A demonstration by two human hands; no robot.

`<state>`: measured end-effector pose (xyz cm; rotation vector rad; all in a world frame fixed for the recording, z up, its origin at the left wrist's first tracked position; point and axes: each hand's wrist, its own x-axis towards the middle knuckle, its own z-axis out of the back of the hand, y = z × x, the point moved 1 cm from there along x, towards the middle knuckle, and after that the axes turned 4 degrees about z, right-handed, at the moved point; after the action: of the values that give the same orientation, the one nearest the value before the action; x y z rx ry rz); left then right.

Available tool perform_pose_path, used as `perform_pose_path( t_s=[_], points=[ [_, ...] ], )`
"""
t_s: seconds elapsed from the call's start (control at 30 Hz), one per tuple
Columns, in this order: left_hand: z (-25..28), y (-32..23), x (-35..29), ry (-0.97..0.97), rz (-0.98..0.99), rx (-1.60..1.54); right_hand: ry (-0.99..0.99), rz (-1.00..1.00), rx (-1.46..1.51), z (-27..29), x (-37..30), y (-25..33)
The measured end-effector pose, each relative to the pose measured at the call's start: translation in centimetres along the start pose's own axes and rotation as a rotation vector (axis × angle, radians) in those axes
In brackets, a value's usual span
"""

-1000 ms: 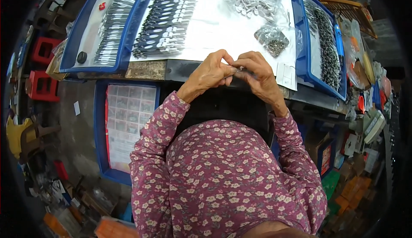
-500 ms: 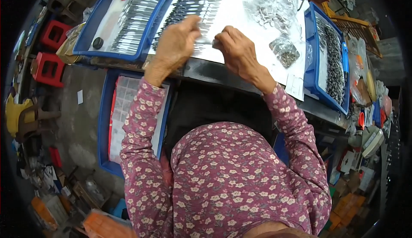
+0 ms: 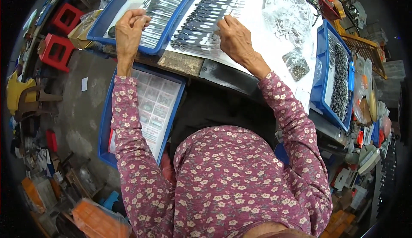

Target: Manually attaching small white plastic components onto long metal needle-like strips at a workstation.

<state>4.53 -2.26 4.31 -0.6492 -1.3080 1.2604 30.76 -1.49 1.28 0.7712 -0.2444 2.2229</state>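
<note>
My left hand (image 3: 131, 27) is over the near end of a blue tray (image 3: 162, 44) filled with slim, shiny metal pieces (image 3: 165, 14). Its thumb and fingers are pinched together; anything between them is too small to make out. On white paper (image 3: 253, 1) lies a long row of flat dark pieces with oval openings and thin ends (image 3: 208, 16). Beside the right edge of that row, my right hand (image 3: 236, 38) has its fingers curled closed. What those fingers hold, if anything, is hidden.
A clear bag of metal pieces (image 3: 287, 12) and a small bag of tiny parts (image 3: 296, 64) lie to the right. Further right, a blue tray (image 3: 319, 83) holds small black parts (image 3: 339, 79). A lower blue tray (image 3: 104, 139) and red stools (image 3: 56, 51) stand left.
My left hand has moved left, from the row on the paper to over the left blue tray. My right hand stays near the row. The whole view has shifted slightly.
</note>
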Motion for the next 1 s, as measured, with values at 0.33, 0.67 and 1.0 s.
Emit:
perform_pose_path(
  t_s=[0.33,0.67,1.0],
  points=[
    [2.8,2.3,1.7,0.0,0.097,0.264,-0.032,-0.003,-0.002,-0.1,0.3,1.1],
    [3.9,3.7,3.7,0.131,-0.03,0.742,-0.08,-0.06,0.008,1.3,0.4,2.4],
    [3.7,4.1,4.9,0.501,-0.141,0.97,-0.095,-0.128,0.158,5.0,-2.7,3.6]
  ],
)
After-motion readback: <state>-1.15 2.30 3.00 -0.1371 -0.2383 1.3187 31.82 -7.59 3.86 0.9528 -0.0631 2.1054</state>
